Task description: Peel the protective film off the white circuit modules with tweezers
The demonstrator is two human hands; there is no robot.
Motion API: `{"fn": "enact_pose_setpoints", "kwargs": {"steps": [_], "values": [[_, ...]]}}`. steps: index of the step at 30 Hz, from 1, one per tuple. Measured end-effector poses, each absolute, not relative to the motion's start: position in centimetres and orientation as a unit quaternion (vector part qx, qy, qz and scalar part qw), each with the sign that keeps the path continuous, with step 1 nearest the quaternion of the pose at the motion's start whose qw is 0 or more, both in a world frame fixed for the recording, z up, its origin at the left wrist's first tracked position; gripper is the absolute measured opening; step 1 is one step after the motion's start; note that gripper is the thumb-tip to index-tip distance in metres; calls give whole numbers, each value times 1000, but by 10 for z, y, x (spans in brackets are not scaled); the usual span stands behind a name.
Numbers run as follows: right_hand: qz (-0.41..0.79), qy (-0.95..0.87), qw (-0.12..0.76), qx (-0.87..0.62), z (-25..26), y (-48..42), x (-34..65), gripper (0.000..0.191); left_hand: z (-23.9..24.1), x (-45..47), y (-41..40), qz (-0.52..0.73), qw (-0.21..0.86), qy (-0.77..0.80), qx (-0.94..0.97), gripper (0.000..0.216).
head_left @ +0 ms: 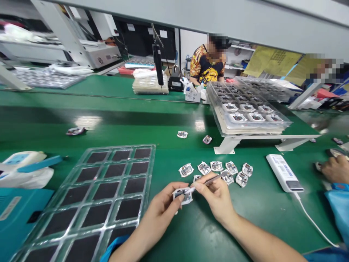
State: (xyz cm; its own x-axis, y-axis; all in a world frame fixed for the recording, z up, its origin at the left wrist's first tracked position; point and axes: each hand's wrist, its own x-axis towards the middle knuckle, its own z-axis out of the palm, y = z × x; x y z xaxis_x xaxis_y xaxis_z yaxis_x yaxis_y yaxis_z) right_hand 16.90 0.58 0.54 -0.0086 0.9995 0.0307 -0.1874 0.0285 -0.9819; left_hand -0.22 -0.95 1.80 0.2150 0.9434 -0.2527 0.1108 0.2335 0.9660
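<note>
My left hand (165,203) grips a small white electronic housing (188,198) by its edge, thumb across its open face, where inner parts show. My right hand (215,196) is closed around a slim grey tool, seemingly a pair of tweezers (214,179), whose pale end reaches into the housing. Just beyond my hands, several similar white housings (216,166) lie loose on the green work surface (174,236). Part of one is hidden behind my right hand.
A clear compartment tray (106,190) with dark pads lies at left. Behind right, stacked trays of housings (247,109) rest on a raised shelf (229,143). A white device (285,173) trails a cable at right. A co-worker's hand (336,169) is at the right edge; another person sits opposite.
</note>
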Motion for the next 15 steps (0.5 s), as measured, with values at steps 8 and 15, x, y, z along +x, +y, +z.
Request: {"fn": "enact_pose_setpoints", "kwargs": {"steps": [8,15], "values": [[529,-479,553,-430,5,6,168,17,15,-2,-9,354,598,525,491,32],[534,-464,563,-427,1,5,167,17,19,-1,-8,368,603,530,469,34]]}}
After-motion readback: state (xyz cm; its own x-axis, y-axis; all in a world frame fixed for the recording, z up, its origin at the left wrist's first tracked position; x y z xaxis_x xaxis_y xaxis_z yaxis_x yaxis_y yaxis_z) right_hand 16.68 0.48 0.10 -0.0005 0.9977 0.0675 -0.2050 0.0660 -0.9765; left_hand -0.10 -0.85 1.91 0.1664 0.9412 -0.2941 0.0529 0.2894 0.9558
